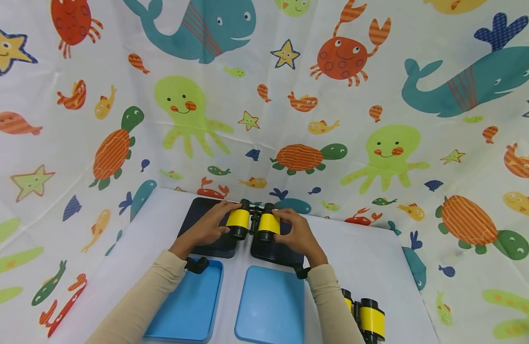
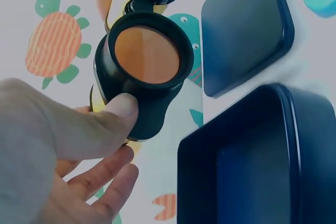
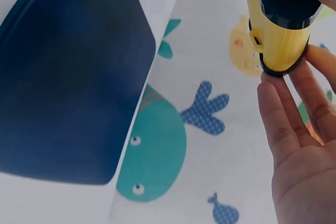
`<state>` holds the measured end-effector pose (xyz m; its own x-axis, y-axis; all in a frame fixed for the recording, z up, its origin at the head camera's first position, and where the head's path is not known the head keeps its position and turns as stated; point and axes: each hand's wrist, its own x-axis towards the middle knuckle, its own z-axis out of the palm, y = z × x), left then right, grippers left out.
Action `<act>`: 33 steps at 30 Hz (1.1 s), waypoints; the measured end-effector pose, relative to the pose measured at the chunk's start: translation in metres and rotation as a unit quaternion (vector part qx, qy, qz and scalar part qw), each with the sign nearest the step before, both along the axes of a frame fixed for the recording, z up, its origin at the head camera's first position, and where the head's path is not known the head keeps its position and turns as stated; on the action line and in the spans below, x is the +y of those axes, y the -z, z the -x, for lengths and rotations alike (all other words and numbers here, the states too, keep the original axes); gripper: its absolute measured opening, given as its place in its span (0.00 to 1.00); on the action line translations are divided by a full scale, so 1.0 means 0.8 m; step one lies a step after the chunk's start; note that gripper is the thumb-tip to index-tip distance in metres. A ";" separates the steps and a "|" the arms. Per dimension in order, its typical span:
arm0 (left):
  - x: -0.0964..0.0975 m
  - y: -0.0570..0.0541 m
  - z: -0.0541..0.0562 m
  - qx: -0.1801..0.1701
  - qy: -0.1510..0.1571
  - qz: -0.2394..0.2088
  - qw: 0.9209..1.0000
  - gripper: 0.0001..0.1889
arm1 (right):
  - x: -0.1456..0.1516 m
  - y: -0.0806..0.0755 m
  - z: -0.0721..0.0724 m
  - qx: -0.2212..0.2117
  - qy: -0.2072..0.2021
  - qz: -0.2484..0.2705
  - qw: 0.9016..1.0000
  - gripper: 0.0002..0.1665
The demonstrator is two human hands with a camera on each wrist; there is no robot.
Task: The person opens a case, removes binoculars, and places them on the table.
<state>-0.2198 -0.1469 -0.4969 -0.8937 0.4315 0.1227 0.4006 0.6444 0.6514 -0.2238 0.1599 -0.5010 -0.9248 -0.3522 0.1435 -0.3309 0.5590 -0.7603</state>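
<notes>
A pair of yellow and black binoculars [image 1: 269,223] is held up between both hands over the dark blue trays. My left hand [image 1: 210,224] grips its left barrel, and my right hand [image 1: 298,234] grips the right one. In the left wrist view, the left thumb presses on the black end of the binoculars [image 2: 149,111] beside an orange-tinted lens. In the right wrist view, the fingertips touch the far end of the yellow barrel [image 3: 286,45], with the thumb on its black part. Below are a deep dark blue box [image 1: 221,247] and a flat dark blue lid [image 1: 275,252].
Nearer me lie a light blue tray [image 1: 183,306] with raised walls and a flat light blue lid [image 1: 270,303]. A second pair of yellow and black binoculars [image 1: 372,320] stands by the right forearm. A sea-animal curtain [image 1: 256,129] hangs behind the white table [image 1: 354,253].
</notes>
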 end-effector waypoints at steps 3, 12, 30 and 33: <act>0.010 -0.002 -0.001 -0.004 0.004 -0.001 1.000 0.38 | 0.011 -0.001 -0.004 -0.001 0.004 -0.002 1.000 0.42; 0.037 -0.006 0.003 -0.021 0.026 -0.029 0.999 0.39 | 0.044 -0.006 -0.011 0.002 0.015 0.005 1.000 0.43; 0.088 -0.009 0.007 -0.051 0.059 -0.044 0.996 0.38 | 0.101 -0.007 -0.026 0.011 0.030 0.009 0.999 0.44; 0.099 -0.009 0.008 -0.051 0.065 -0.045 0.996 0.38 | 0.111 -0.006 -0.029 0.010 0.034 0.011 0.999 0.44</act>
